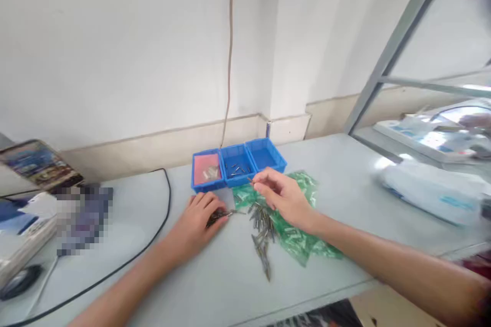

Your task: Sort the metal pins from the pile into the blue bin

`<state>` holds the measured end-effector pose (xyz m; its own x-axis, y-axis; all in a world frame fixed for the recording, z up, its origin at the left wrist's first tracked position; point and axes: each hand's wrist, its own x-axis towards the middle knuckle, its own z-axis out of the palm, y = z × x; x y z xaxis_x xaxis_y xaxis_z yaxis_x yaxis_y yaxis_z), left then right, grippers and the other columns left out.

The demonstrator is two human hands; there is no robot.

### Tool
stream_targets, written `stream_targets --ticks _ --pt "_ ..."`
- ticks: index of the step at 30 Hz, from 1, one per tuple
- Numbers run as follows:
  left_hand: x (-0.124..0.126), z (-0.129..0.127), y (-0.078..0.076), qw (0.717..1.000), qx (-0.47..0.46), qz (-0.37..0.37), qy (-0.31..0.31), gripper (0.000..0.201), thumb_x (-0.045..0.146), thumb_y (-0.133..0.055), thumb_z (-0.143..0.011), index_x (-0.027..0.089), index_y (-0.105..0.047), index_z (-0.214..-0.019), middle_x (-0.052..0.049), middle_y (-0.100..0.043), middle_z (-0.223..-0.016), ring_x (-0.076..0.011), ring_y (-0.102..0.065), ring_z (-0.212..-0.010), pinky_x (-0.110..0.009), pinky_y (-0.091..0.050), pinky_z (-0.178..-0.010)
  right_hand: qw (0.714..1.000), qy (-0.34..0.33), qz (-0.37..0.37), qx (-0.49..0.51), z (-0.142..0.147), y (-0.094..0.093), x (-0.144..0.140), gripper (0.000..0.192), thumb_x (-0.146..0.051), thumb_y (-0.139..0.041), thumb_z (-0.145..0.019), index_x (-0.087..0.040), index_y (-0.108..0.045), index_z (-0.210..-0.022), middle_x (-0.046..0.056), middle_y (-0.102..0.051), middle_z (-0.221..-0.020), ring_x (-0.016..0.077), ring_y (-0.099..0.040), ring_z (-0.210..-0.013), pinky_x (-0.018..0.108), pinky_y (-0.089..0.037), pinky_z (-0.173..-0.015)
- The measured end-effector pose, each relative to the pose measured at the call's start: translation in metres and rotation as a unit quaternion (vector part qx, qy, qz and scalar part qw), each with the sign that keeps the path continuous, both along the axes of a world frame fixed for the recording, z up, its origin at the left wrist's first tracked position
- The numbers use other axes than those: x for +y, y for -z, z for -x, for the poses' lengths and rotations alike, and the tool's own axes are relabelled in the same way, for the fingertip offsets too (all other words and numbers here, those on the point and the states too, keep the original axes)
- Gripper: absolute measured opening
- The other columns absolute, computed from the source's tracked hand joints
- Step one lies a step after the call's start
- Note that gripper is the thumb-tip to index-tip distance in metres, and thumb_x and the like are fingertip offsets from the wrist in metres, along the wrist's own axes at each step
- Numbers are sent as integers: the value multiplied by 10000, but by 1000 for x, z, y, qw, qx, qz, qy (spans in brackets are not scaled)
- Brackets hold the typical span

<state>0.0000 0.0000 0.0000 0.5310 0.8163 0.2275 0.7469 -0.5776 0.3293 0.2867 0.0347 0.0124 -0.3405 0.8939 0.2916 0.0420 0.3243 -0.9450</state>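
Note:
My left hand [205, 217] rests on the table with its fingers curled over a bunch of small metal pins [231, 212], whose ends stick out past the thumb. My right hand [286, 196] pinches a thin, dark metal pin [251, 181] just in front of the middle blue bin [240, 181]. Several slim metal pins lie in that bin. Between my hands spreads a loose pile of metal pins [262, 219], some lying towards me. Green plastic wrap [297, 248] lies beside the pile, partly hidden under my right hand and forearm.
The left blue bin [209, 188] holds a pink sheet and whitish pieces; the right blue bin [264, 152] adjoins the middle one. A black cable [168, 209] curves across the left. A phone-like screen [40, 163] leans there. At right are a white package [429, 189] and a metal frame [378, 74].

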Motion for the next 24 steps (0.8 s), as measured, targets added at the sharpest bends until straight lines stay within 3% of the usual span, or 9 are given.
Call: stream_targets --ticks 4,8,24 --pt "-2 -1 0 1000 -2 -11 1 132 366 -574 -1109 251 -633 -1135 -39 -658 -1141 -253 -581 -1061 -418 -425 -935 998 38 -56 -12 0 -2 2 155 -402 -688 -1042 -247 -705 -1040 7 -629 -926 152 -557 -727 305 -447 -663" --pt "-3 -1 0 1000 -7 -13 1 128 359 -575 -1106 250 -635 -1137 -38 -661 -1150 -249 -591 -1061 -416 -432 -930 997 53 -63 -9 0 -3 3 110 -354 -730 -1013 -245 -718 -1023 18 -657 -955 181 -605 -838 321 -480 -749" --pt "-3 0 -1 1000 -12 -13 2 122 356 -575 -1108 252 -634 -1132 -39 -658 -1155 -243 -583 -1064 -414 -432 -932 996 83 -14 6 1 -1 7 158 -372 -798 -937 -242 -722 -983 6 -668 -847 181 -580 -752 319 -462 -690"
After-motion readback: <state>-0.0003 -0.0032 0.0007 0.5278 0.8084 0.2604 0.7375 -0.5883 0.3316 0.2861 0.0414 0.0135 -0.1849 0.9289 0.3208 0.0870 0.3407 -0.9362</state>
